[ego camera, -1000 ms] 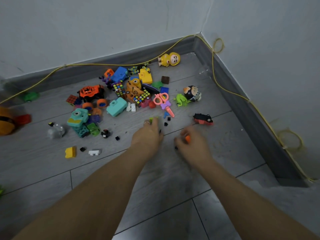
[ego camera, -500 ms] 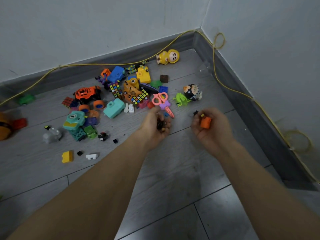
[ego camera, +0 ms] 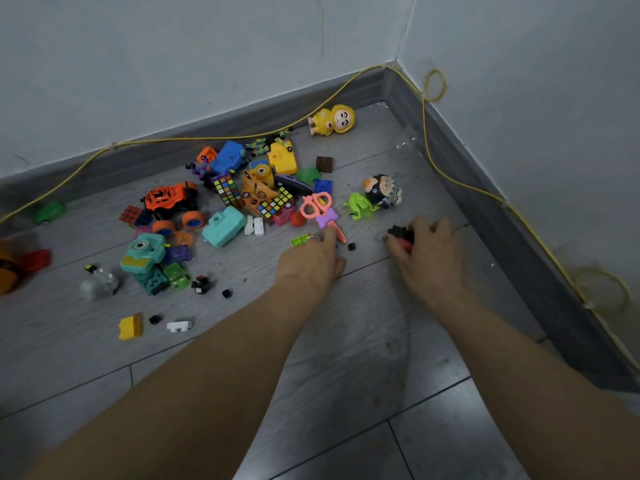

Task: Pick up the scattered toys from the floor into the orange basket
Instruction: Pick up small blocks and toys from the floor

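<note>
Down on the grey floor, both hands are working the near edge of the toy heap in the corner. The right hand is curled over a small black-and-red toy, fingers bent around it on the boards; it looks like a grasp just closing, though whether the toy has left the floor I cannot tell. The left hand lies knuckles up with its fingers reaching toward the pink toy scissors and a little green brick just beside its fingertips. Whether it has something tucked under the palm is hidden from me.

Everything here appears to be hard, light moulded plastic: stiff, not fragile, a bit slick. The tiny black pieces near the hands need a fingertip pinch or a sweep into the palm. The black-and-red toy seems small enough to close the whole hand round its body. Scissors would go best by the loops; the teal camera and the orange truck by their bodies, one hand each.

At the far left edge there is something orange, cut off by the frame; it may be the basket, but I cannot be sure. Most toys are on the floor, so the job looks barely begun.
</note>
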